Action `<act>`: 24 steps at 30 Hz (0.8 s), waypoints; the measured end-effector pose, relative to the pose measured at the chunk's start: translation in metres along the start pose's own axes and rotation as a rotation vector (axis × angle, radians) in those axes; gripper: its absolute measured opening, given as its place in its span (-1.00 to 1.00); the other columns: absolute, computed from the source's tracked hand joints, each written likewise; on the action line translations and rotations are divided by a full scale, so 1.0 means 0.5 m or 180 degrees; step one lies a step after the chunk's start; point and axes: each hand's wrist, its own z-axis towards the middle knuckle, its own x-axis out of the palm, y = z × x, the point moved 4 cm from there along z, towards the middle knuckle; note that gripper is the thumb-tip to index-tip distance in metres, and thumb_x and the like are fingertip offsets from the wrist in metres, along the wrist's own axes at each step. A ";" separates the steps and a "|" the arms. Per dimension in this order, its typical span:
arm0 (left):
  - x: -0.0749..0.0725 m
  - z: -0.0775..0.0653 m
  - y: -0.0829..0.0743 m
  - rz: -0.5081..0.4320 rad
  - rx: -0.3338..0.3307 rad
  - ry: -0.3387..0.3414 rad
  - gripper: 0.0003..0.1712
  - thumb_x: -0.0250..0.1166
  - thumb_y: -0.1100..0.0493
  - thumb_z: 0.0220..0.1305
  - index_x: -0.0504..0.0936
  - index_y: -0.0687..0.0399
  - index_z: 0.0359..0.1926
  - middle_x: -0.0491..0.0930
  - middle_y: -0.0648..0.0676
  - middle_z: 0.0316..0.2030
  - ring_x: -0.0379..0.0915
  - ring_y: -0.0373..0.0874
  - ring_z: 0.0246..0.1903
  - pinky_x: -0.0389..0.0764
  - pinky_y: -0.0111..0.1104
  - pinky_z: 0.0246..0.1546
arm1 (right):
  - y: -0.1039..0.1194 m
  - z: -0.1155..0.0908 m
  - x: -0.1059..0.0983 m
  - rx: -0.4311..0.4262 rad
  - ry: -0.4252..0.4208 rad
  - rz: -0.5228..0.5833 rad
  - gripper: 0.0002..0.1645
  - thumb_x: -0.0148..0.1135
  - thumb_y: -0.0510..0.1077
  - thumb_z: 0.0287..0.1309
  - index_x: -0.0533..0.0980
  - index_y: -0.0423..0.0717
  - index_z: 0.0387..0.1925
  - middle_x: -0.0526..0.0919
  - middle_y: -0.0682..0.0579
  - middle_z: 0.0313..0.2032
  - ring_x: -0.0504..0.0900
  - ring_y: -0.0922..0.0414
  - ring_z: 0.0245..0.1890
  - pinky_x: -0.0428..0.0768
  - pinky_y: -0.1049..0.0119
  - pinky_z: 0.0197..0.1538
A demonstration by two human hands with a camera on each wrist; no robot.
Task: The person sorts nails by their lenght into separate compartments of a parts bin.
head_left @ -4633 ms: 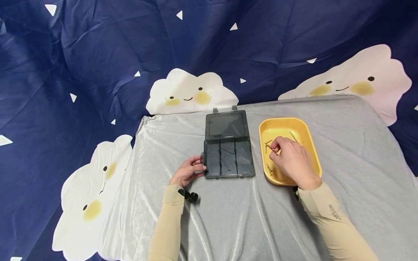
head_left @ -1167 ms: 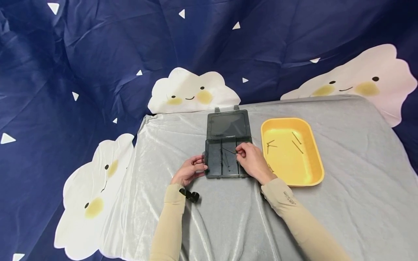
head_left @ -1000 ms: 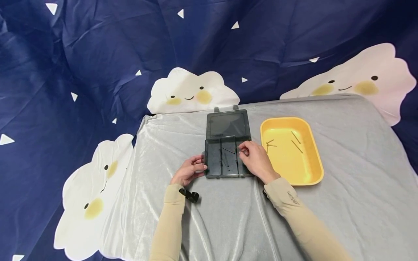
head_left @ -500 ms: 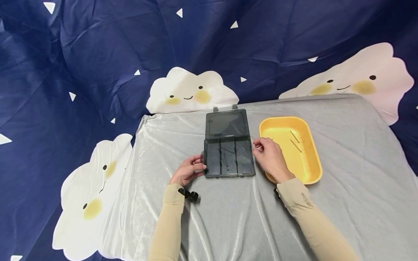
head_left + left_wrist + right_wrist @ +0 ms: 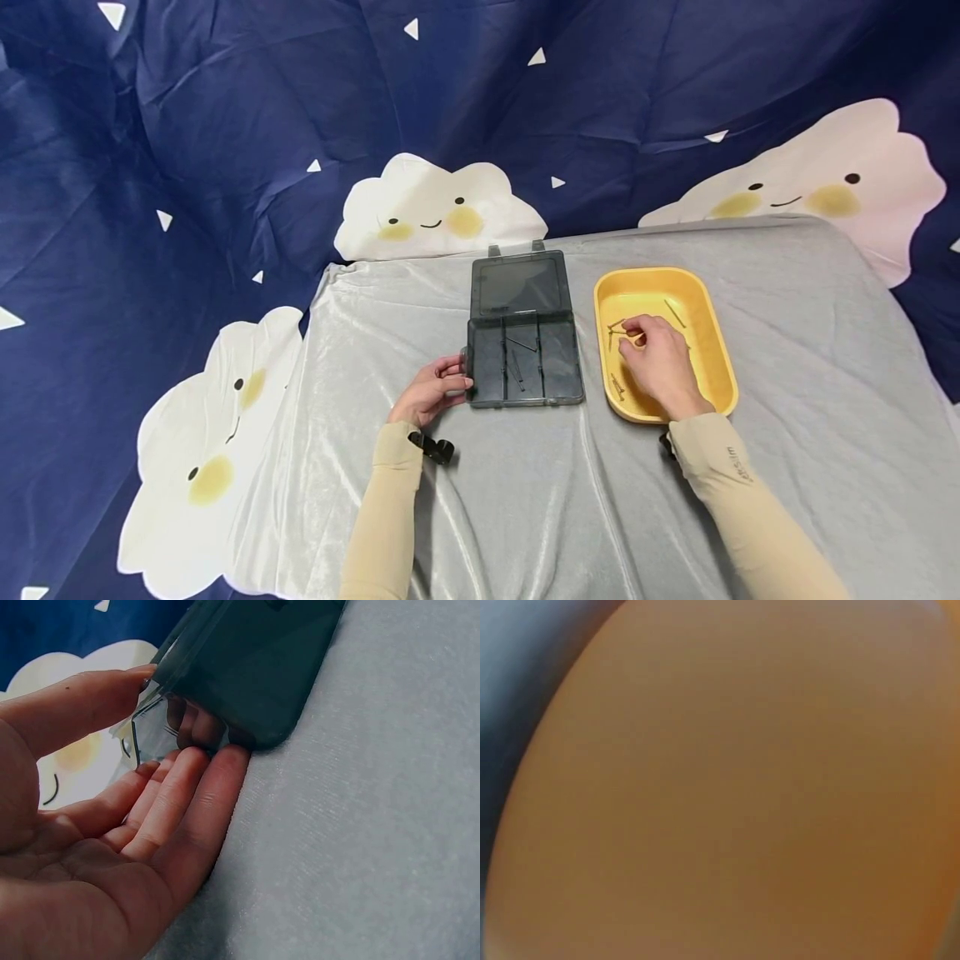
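Note:
A dark see-through plastic box [image 5: 558, 367] lies with its lid [image 5: 520, 283] folded back, divided into three compartments. Several thin nails [image 5: 522, 344] lie in its middle compartment. My left hand [image 5: 432, 392] holds the box's left side, thumb at the upper edge and fingers along the lower one in the left wrist view. My right hand [image 5: 660, 362] is low over the yellow tray [image 5: 720, 367], thumb and index finger parted beside a small cluster of nails [image 5: 612, 333]. The right wrist view shows only a blurred tray wall [image 5: 720, 787].
More nails [image 5: 617, 387] lie near the tray's front left, and another nail [image 5: 675, 313] toward its back. Grey velvety cloth [image 5: 517, 500] covers the table. Behind it hangs a dark blue curtain [image 5: 247, 100] with clouds and white triangles.
My right hand has gone from the box back right to the tray. The middle compartment holds one more nail than 4.6 seconds ago. My left hand has kept its place.

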 end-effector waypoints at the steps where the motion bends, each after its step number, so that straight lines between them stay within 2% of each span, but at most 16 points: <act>1: 0.000 0.000 0.000 -0.0003 -0.0003 0.0007 -0.26 0.24 0.47 0.17 0.25 0.18 0.37 0.42 0.08 0.09 0.57 -0.25 -0.23 0.62 -0.33 -0.23 | -0.004 -0.001 -0.003 0.0024 0.0006 -0.0009 -0.73 0.17 -0.26 0.14 0.57 -0.27 -0.11 0.60 -0.21 -0.21 0.57 -0.12 -0.18 0.47 0.00 -0.05; 11: 0.000 -0.001 -0.001 0.0024 -0.0039 -0.0002 -0.25 0.24 0.45 0.15 0.25 0.18 0.38 0.41 0.09 0.12 0.57 -0.26 -0.24 0.62 -0.34 -0.24 | -0.042 -0.012 -0.024 0.0208 0.0080 -0.0143 -0.66 0.15 -0.21 0.19 0.52 -0.29 -0.03 0.54 -0.25 -0.12 0.53 -0.17 -0.15 0.46 -0.05 -0.07; 24: 0.000 -0.002 -0.001 0.0003 -0.0045 -0.0033 -0.26 0.24 0.46 0.16 0.26 0.17 0.37 0.42 0.08 0.11 0.57 -0.25 -0.23 0.61 -0.34 -0.24 | -0.075 -0.019 -0.038 0.0232 0.0131 -0.0275 -0.60 0.12 -0.22 0.16 0.47 -0.41 -0.01 0.48 -0.34 -0.07 0.44 -0.23 -0.05 0.37 -0.10 0.06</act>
